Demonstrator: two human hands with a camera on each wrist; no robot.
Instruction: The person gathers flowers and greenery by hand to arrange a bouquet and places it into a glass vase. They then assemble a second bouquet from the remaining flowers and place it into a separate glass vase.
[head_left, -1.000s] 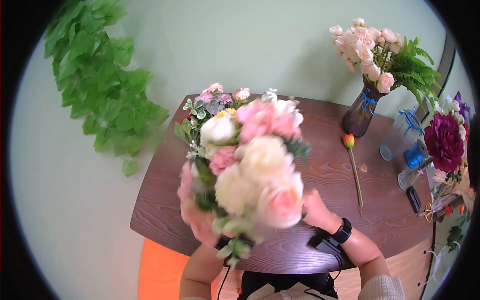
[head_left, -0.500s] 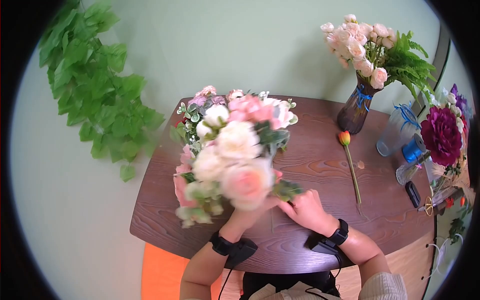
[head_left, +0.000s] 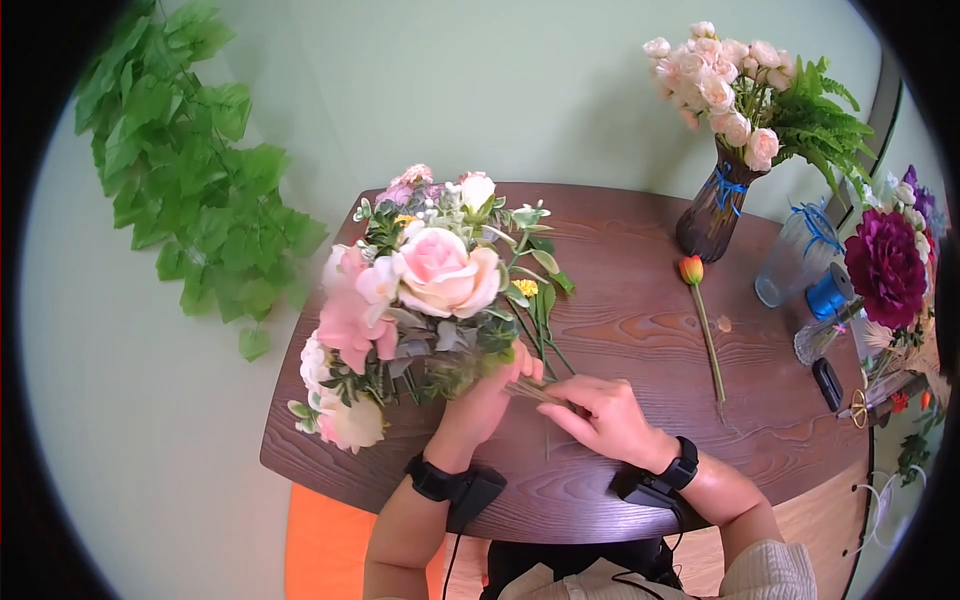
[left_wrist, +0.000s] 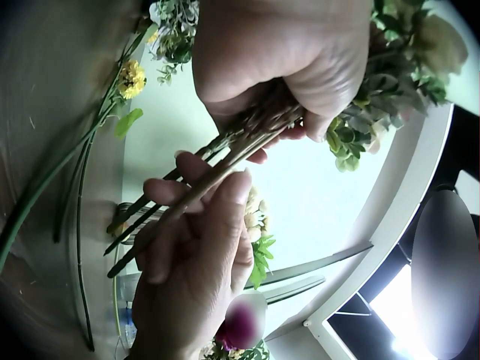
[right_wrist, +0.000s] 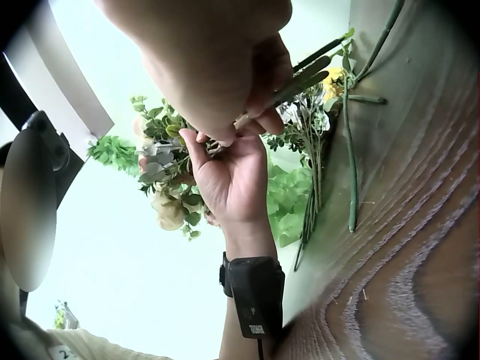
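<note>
A bouquet [head_left: 440, 275] of pink and cream roses with greenery leans to the left over the table. My left hand [head_left: 485, 400] grips its gathered stems just beneath the blooms. In the left wrist view the bare stem ends [left_wrist: 176, 206] stick out below that grip, uneven in length. Around those lower ends, my right hand [head_left: 612, 418] holds the stems between thumb and fingers. The blooms hide part of the left fingers in the head view. More stems with a small yellow flower [head_left: 525, 288] lie on the table just behind the bouquet.
An orange tulip [head_left: 692, 270] lies on the wooden table [head_left: 620, 300]. To the right stand a dark vase [head_left: 705, 225] of pale roses, a clear vase [head_left: 785, 270], a blue ribbon spool [head_left: 828, 295] and gold-handled scissors [head_left: 858, 418]. Leafy vines [head_left: 200, 190] hang on the wall.
The bouquet has moved left and tipped over, baring its stems. My left hand has come into sight beneath the blooms, and my right hand has moved left onto the stem ends.
</note>
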